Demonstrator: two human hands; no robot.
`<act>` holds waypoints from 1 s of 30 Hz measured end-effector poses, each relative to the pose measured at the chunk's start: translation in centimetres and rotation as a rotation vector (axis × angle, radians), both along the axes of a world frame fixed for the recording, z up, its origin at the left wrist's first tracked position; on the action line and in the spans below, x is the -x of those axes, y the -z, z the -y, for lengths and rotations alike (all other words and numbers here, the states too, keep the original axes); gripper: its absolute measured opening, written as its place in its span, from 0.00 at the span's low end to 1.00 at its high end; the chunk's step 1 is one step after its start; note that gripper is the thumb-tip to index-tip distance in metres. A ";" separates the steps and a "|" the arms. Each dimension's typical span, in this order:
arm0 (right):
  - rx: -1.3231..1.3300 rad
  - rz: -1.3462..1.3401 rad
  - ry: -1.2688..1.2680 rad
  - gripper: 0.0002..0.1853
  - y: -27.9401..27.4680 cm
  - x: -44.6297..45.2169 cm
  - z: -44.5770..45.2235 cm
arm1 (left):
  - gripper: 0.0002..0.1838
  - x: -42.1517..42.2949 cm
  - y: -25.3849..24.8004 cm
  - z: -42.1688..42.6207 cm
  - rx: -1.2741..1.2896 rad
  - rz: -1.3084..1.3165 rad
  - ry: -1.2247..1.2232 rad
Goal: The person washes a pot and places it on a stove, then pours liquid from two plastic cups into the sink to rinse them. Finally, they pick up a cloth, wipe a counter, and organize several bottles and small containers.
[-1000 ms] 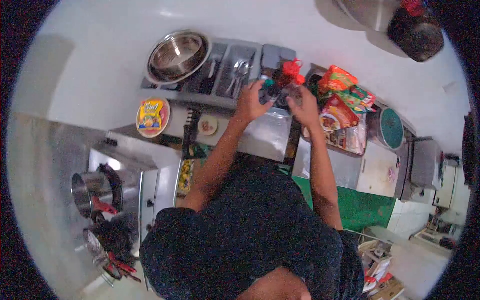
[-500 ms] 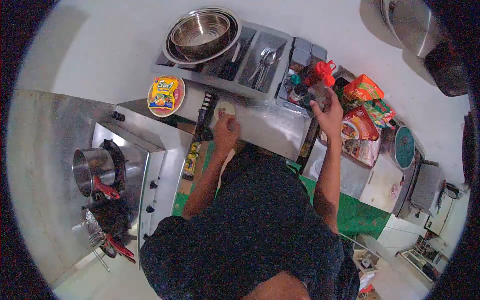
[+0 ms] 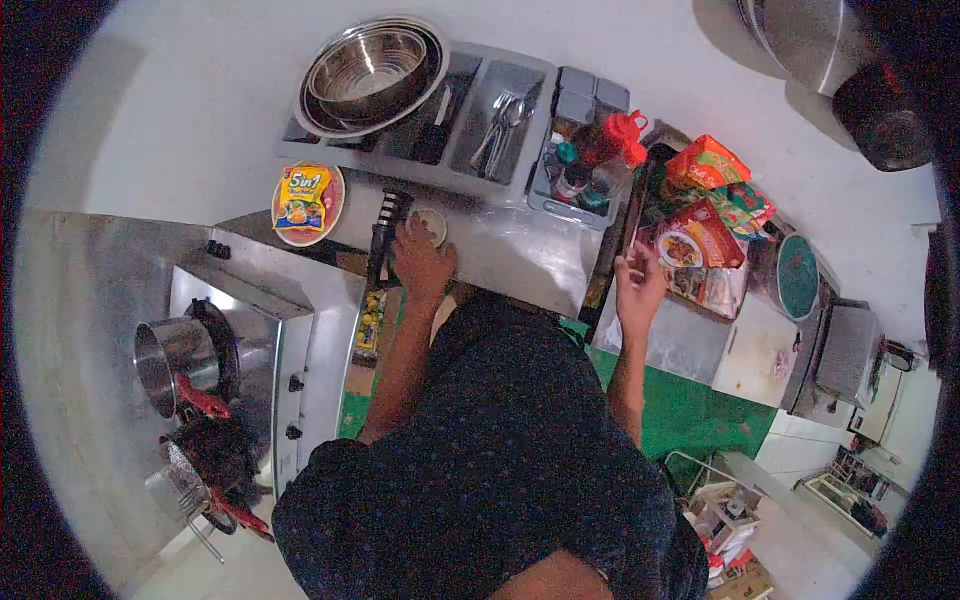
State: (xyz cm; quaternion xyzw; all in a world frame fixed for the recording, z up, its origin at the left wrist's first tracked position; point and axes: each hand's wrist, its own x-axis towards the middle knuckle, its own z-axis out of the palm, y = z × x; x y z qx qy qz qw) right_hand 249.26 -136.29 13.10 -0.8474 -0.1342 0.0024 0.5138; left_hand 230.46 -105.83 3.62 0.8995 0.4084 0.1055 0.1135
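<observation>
A small pale bowl (image 3: pixel 432 226) with little bits in it stands on the steel counter. My left hand (image 3: pixel 422 265) is at its near left edge, fingers stretched forward; whether they grip the rim I cannot tell. Beside these fingers lies a black tool with a white-banded end (image 3: pixel 385 215). My right hand (image 3: pixel 642 287) is over the counter at the left side of the food packets (image 3: pixel 697 237). Its fingers are curled together, and anything between them is too small or blurred to name.
A grey caddy (image 3: pixel 540 205) holds jars and a red-capped bottle (image 3: pixel 622 138). Behind is a cutlery tray (image 3: pixel 462 170) with nested steel bowls (image 3: pixel 372 75). A yellow packet (image 3: pixel 304 196) lies on a plate. Pots (image 3: pixel 172 360) with red handles occupy the stove at left.
My right hand has moved away from the caddy's jars, down and toward the food packets, and its fingers have curled. My left hand has shifted slightly left beside the small bowl.
</observation>
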 end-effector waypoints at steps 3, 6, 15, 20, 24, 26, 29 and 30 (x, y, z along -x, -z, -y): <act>0.040 0.025 0.007 0.17 -0.6 1.5 0.2 | 0.47 -0.2 -0.5 0.2 -0.038 -0.006 -0.007; 0.035 0.051 -0.044 0.14 -1.1 2.2 -0.6 | 0.44 0.2 -1.2 -0.3 -0.007 0.024 0.018; 0.038 0.213 -0.300 0.11 -4.1 3.8 -6.5 | 0.44 0.1 -1.2 -0.8 0.148 0.214 0.073; 0.029 0.246 -0.375 0.09 -5.0 4.0 -8.6 | 0.41 -0.6 -4.6 0.8 -0.049 0.322 0.096; 0.047 0.232 -0.330 0.09 -5.0 4.2 -9.0 | 0.32 -3.6 -8.4 0.1 -0.086 0.612 0.250; 0.062 0.216 -0.299 0.09 -4.8 4.4 -8.8 | 0.26 -7.5 -9.5 -0.5 -0.002 0.629 0.396; 0.098 0.191 -0.275 0.08 -5.2 4.9 -8.8 | 0.19 -14.2 -11.6 -1.0 0.100 0.505 0.572; 0.099 0.200 -0.273 0.08 -5.1 5.1 -8.7 | 0.19 -16.1 -12.1 -1.1 0.071 0.446 0.652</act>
